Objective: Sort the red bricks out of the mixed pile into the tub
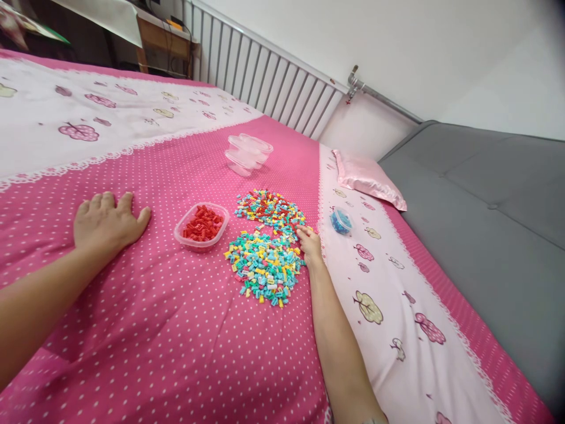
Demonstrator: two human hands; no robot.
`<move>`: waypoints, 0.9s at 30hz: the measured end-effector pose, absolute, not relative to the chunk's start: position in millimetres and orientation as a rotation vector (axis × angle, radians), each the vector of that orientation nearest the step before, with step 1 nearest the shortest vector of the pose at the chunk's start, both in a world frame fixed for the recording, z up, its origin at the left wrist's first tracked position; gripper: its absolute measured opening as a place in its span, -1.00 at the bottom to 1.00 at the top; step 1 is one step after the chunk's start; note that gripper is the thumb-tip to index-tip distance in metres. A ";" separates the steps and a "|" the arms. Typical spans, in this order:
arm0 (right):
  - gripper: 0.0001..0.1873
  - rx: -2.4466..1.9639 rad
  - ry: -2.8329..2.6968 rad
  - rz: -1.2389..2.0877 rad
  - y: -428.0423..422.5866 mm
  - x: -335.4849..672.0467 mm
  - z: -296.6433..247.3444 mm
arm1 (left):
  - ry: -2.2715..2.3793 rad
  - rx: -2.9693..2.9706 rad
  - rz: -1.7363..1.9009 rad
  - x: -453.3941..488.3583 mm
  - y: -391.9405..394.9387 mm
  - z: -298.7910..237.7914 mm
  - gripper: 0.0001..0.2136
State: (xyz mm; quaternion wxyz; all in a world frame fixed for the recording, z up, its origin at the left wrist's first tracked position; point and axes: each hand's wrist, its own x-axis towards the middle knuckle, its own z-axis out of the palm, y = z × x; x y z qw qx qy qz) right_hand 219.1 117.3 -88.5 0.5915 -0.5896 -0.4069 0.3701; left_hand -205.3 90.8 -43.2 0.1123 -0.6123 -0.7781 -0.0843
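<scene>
My left hand [106, 221] lies flat and open on the pink dotted bedspread [154, 330], left of a clear tub of red pieces [202, 226]. A pile of small mixed-colour pieces [265, 247] is spread in the middle of the bed. My right hand [309, 244] rests at the pile's right edge with its fingers curled and pinched at the pieces; what they hold is too small to make out. A small clear tub of blue pieces [341, 221] sits just right of that hand.
Two or three empty clear tubs [247, 153] stand further back on the bed. A pink satin pillow [368, 178] lies at the headboard side, next to a grey padded surface [485, 224]. A white radiator [260, 76] and a wooden table [161, 35] are behind.
</scene>
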 end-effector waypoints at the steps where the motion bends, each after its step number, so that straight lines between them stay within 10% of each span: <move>1: -0.69 -1.403 -0.987 0.824 118.1 219.4 -90.5 | -2.282 -1.800 -0.252 -205.3 91.0 -43.3 -0.32; 27: -0.90 -1.188 -0.597 1.044 113.1 227.5 -70.2 | -2.295 -1.803 -0.229 -206.0 91.7 -43.9 -0.31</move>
